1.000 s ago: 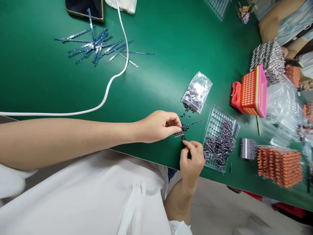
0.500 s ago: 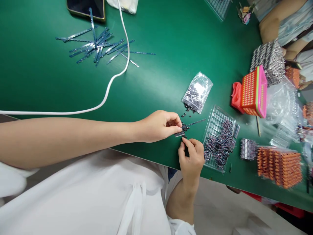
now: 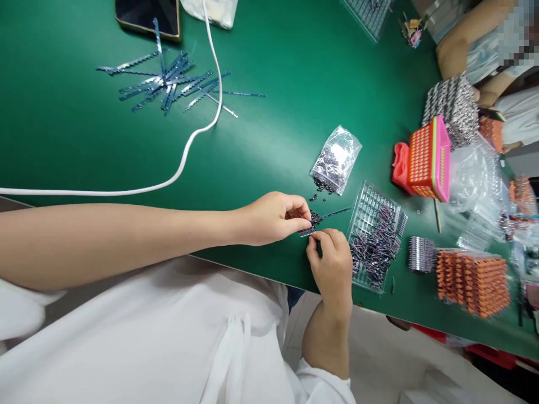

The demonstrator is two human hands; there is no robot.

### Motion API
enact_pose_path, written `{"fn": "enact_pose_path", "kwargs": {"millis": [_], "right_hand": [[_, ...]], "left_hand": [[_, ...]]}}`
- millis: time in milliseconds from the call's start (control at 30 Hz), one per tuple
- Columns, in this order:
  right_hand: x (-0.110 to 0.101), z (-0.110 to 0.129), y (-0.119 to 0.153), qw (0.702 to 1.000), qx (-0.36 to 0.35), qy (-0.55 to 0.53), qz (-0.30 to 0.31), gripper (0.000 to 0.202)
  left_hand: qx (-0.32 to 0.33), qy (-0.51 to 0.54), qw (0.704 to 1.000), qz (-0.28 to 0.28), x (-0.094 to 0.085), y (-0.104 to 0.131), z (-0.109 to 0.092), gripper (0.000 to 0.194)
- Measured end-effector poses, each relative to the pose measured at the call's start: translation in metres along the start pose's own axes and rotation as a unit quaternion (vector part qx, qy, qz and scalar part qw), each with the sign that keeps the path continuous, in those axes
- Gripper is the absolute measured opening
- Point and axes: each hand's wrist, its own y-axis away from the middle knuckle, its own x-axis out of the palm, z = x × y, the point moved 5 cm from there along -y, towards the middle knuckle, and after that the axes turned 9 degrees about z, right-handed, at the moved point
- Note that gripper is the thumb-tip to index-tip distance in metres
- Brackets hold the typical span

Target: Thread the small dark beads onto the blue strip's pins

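My left hand [image 3: 283, 217] reaches in from the left, thumb and fingers pinched on a small dark ridged piece [image 3: 307, 231]. A thin dark strip [image 3: 336, 212] sticks out to the right beyond its fingertips. My right hand [image 3: 332, 259] is closed just below, its fingertips pinched at the edge of that piece; anything between them is too small to name. Small dark beads [image 3: 316, 219] lie in a little pile behind the fingers. Farther back, a clear plastic bag [image 3: 337, 157] of similar beads has some spilled at its mouth.
Right of my hands stands a clear ridged tray [image 3: 365, 210] heaped with thin leaded parts. Beyond are an orange-and-pink basket [image 3: 423, 160], a stack of orange parts [image 3: 474, 283] and a co-worker's arm [image 3: 458, 42]. Blue metallic strips [image 3: 168, 81], a white cable [image 3: 185, 154] and a phone [image 3: 149, 17] lie left.
My right hand has moved slightly up and turned, its fingertips now against the dark piece. My left hand keeps its pinch. The view has shifted a little, moving the right-side things leftward.
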Motion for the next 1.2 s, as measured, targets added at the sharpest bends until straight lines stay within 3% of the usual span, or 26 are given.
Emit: {"fn": "enact_pose_path", "kwargs": {"millis": [233,433,733,900,1200], "right_hand": [[-0.007,0.009,0.009,0.989,0.001,-0.092,-0.114,0.013],[-0.014,0.014,0.015,0.980,0.007,-0.078,-0.185,0.016],[-0.015,0.014,0.022,0.951,0.070,-0.117,-0.278,0.013],[-0.009,0.016,0.022,0.927,0.121,-0.170,-0.312,0.006],[-0.006,0.017,0.024,0.920,0.126,-0.165,-0.331,0.010]], "left_hand": [[0.050,-0.043,0.996,0.056,0.009,0.005,-0.005,0.014],[0.104,-0.056,0.990,0.071,0.018,0.012,-0.010,0.013],[0.115,0.049,0.989,0.077,0.020,0.015,-0.011,0.008],[0.130,0.073,0.986,0.078,0.021,0.015,-0.012,0.005],[0.140,0.036,0.986,0.079,0.021,0.014,-0.013,0.006]]}}
